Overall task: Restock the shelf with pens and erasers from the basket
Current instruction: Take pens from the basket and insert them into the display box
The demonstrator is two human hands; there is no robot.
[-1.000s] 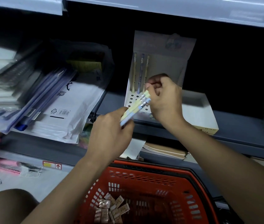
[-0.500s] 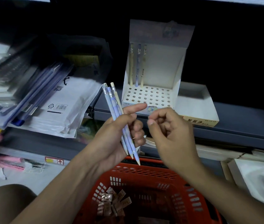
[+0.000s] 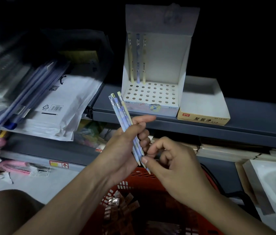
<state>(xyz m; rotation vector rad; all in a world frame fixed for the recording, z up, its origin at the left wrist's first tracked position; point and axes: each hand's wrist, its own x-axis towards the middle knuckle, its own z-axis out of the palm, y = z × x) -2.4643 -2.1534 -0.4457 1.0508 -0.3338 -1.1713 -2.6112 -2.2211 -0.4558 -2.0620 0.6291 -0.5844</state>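
My left hand (image 3: 123,146) grips three pens (image 3: 125,122) upright above the basket (image 3: 150,177), while my right hand (image 3: 172,165) pinches one pen's tip to pull it free for the holed stand (image 3: 150,97) on the far shelf (image 3: 218,128).

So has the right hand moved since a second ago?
Yes. The right hand has come down and away from the white pen display box to the tips of the pens held by the left hand.

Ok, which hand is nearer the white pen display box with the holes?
Left. The left hand, gripping three pens, sits just below the display box. The right hand is lower, at the pen tips, above the basket.
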